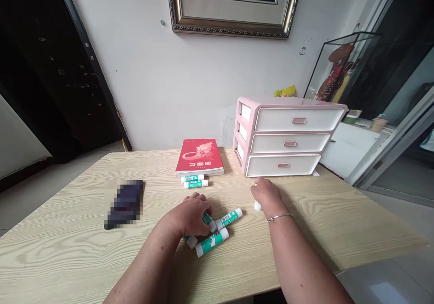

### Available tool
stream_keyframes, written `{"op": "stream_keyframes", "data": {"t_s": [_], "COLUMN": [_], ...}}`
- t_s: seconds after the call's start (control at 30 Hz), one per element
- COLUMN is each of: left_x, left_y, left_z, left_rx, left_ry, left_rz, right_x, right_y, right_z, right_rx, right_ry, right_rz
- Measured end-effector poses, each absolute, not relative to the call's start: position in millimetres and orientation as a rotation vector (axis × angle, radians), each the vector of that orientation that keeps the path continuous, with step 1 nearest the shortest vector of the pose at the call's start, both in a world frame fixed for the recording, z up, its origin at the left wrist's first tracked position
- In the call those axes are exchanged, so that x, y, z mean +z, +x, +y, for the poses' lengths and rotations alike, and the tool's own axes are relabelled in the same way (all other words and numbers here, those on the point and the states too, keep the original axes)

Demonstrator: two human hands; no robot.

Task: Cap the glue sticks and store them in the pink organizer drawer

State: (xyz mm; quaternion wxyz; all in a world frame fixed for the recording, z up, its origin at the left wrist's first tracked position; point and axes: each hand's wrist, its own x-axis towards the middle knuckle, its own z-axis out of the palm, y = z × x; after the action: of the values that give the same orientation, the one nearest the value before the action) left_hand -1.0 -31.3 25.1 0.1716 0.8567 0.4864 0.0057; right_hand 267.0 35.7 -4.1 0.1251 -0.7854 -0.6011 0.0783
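Pale wood-grain table (68, 249) stands against a white wall (152, 68), with a gilt framed picture (233, 30) hanging above it. Items noted from left to right.

At the left of the tabletop lies a dark flat object (125, 204), blurred and not identifiable. Toward the far edge, near centre, sits a red book (200, 157), lying flat. Two glue sticks (194, 181) with green labels lie side by side on the table, just in front of the book and touching each other.

The person's left hand (190, 216) is at the near centre, its fingers curled down over a third glue stick (207, 219), which is mostly covered; the grip appears closed on it. Two further glue sticks (220, 229) lie immediately right of that hand, apart from each other at an angle and close to the held one.

The right hand (267, 195) is farther right, closed around a small white cylindrical object (258, 206), largely hidden by the fingers. A thin metal bracelet (280, 218) circles that wrist. Just beyond this hand, at the far right of the table, stands a pink-and-white three-drawer unit (288, 136), all drawers shut.
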Motion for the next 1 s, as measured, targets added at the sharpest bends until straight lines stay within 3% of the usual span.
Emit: {"op": "stream_keyframes", "data": {"t_s": [0.47,0.77,1.0], "left_x": [20.6,29.0,19.9], "left_y": [-14.1,-19.1,-32.0], "left_z": [-24.8,-29.6,-21.2], "left_rx": [0.151,0.113,0.246], "left_ry": [2.311,2.235,2.195], "left_rz": [1.467,1.481,1.416], "right_x": [-3.1,-6.2,-12.6], "right_y": [250.7,210.7,205.9], "right_z": [29.4,14.4,10.3], "right_rx": [0.278,0.917,1.125], "right_ry": [-2.033,-1.264,-1.196], "right_rz": [-1.830,-1.686,-1.805]}}
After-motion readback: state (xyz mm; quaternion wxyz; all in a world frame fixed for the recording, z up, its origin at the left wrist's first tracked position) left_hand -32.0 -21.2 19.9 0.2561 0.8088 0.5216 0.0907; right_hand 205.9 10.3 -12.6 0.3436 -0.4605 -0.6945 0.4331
